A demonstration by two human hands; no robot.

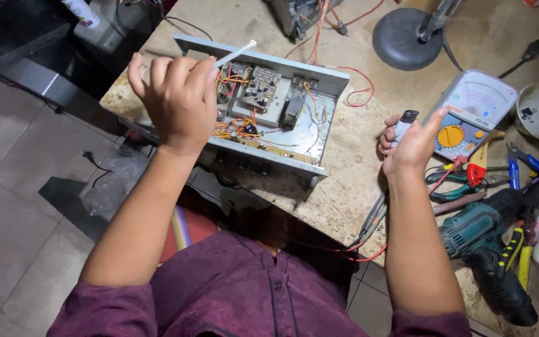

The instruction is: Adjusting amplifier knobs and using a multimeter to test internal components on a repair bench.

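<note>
Head view: left hand (179, 100) raised over open grey metal box full of wires and small parts (263, 106), fingers curled tight round thin white stick (235, 53). Right hand (413, 146) above worn brown surface (357, 162), fingers wrapped round small white bottle with dark cap (404, 125). Grey meter with yellow dial (469, 115) just beside right hand. Green drill (478, 234) near surface edge.

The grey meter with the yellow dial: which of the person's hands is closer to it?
Right. The right hand, holding a small bottle, is just beside the meter; the left hand is far across, over the open chassis.
</note>
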